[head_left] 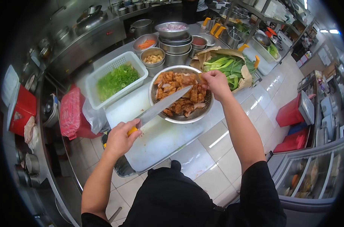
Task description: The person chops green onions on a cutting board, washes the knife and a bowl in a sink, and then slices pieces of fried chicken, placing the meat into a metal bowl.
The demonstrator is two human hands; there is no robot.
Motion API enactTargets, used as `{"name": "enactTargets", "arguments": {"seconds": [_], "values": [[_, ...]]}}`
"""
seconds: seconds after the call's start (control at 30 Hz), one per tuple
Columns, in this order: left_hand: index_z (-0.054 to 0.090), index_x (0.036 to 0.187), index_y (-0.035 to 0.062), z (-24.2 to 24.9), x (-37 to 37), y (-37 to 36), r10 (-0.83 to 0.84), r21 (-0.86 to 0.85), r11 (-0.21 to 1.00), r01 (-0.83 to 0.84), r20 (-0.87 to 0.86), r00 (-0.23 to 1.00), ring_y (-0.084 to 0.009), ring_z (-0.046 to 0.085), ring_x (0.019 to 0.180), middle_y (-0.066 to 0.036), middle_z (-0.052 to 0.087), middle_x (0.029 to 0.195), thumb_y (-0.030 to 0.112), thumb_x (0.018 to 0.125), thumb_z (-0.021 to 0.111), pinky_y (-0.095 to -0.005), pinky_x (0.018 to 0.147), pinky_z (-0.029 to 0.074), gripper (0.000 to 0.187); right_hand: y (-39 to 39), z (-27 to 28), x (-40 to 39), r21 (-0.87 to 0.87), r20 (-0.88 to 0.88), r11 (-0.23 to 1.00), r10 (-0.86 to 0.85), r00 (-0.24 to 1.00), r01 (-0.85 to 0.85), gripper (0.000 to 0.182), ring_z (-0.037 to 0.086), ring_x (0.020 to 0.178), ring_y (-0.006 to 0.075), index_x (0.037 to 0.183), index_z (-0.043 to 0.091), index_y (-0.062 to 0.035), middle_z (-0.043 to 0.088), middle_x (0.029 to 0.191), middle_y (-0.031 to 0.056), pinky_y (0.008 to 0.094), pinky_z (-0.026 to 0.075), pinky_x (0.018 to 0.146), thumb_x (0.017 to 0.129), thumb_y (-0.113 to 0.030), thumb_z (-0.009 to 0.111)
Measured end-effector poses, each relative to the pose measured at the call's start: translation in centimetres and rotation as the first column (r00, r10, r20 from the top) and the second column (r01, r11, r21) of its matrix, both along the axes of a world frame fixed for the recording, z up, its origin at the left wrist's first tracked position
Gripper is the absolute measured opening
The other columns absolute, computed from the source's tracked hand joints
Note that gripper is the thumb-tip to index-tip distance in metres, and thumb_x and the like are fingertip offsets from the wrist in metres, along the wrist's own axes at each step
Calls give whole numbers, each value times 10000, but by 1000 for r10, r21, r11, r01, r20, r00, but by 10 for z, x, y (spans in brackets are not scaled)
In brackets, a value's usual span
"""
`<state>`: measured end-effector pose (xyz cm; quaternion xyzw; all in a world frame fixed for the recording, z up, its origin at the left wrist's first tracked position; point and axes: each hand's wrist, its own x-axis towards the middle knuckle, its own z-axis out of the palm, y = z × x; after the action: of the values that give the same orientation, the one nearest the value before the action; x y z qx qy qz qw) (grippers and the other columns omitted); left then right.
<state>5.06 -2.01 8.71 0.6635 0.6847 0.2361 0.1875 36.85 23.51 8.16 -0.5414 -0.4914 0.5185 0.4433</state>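
My left hand [122, 137] is closed round the yellow handle of a large kitchen knife [165, 104]. The blade slants up and right over a perforated metal bowl [197, 117]. Browned, fried-looking meat pieces [175, 84] fill the bowl, which sits on a white cutting board [162, 142]. At the bowl's right rim, my right hand [214, 82] pinches a brown piece of meat [199, 78] between thumb and fingers. The fingers partly hide that piece. The knife's tip points toward my right hand, a short distance from it.
Left of the bowl stands a white plastic basket [94, 89] of chopped greens. Behind are a metal pot of yellowish chunks [152, 59] and stacked bowls [175, 47]. Leafy greens [228, 68] lie in brown paper at right. A red bin [74, 113] stands beside the table.
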Motion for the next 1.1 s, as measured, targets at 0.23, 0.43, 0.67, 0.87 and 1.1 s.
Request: {"name": "enactTargets", "arguments": {"seconds": [0.23, 0.43, 0.67, 0.87, 1.1], "values": [[693, 1280, 163, 30, -9, 10, 22, -49, 998, -29, -135, 991, -383, 662, 881, -179, 676, 933, 303, 919, 736, -466, 804, 523, 390, -31, -5, 4, 551, 766, 751, -282, 578, -364, 301, 689, 903, 369, 1074, 732, -47, 709, 961, 176, 460, 558, 817, 824, -214, 756], [732, 1163, 179, 89, -26, -33, -55, -91, 996, 25, -352, 934, -371, 671, 830, -158, 659, 883, 275, 872, 759, -467, 733, 528, 307, -82, -15, -17, -170, 905, 691, 391, 166, -703, 299, 633, 1021, 362, 1055, 692, -57, 666, 1061, 151, 447, 551, 868, 797, -187, 771], [752, 987, 110, 157, 8, 0, -235, -114, 968, 224, -727, 646, -323, 700, 779, -146, 669, 873, 220, 830, 758, -431, 701, 571, 191, -83, -31, -36, 56, 997, 659, 2, 77, -750, 438, 656, 1052, 296, 1068, 638, -75, 681, 1071, 103, 433, 532, 844, 736, -267, 851], [735, 943, 73, 149, 45, 38, -279, -291, 953, 87, -723, 632, -323, 721, 846, -150, 690, 903, 220, 866, 703, -445, 713, 573, 169, -75, -35, -51, -61, 998, 699, 33, -53, -713, 593, 708, 961, 278, 1122, 592, -88, 715, 998, 90, 424, 492, 811, 681, -346, 893], [720, 1148, 172, 79, 9, 16, -107, -304, 948, -94, -582, 806, -359, 707, 935, -172, 700, 959, 295, 902, 716, -474, 796, 563, 275, -82, -51, -61, 22, 999, 774, -45, -21, -633, 372, 730, 833, 283, 1109, 550, -80, 698, 1006, 94, 473, 474, 845, 824, -203, 754]]}}
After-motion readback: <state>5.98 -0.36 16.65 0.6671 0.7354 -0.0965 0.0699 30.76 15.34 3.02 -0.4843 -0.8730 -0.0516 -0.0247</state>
